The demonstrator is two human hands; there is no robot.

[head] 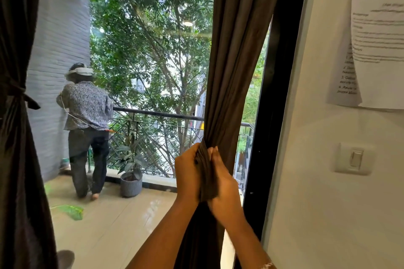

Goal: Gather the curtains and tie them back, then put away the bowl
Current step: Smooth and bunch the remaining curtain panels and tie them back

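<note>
Dark brown right curtain, pleated, bunched between both hands.

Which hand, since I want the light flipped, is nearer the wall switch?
Right. The right hand grips the gathered curtain on the side facing the wall switch; the left hand grips the same bunch on its far side, farther from the switch.

Right curtain: dark brown, bunched at mid-height.
Left hand: grips the bunch from the left.
Right hand: grips it from the right.
Left curtain: tied back.
Balcony: person, potted plant.
Wall: papers, switch.
</note>
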